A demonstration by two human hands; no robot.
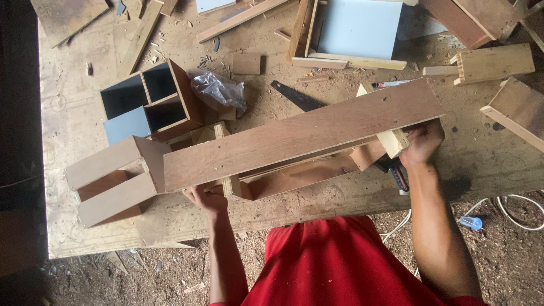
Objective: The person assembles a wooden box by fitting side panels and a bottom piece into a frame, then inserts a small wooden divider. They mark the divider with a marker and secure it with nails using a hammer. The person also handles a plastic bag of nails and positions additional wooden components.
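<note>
We've got both hands on this long wooden frame lying across the workbench, left hand gripping under its near edge, right hand clamped on the far end block. A handsaw and crumpled plastic bag sit just behind it.

We can't see the fingertips of either of our hands: left and right both tuck under the long board. Saw blade runs beneath it too. Counter cut off at top edge.
</note>
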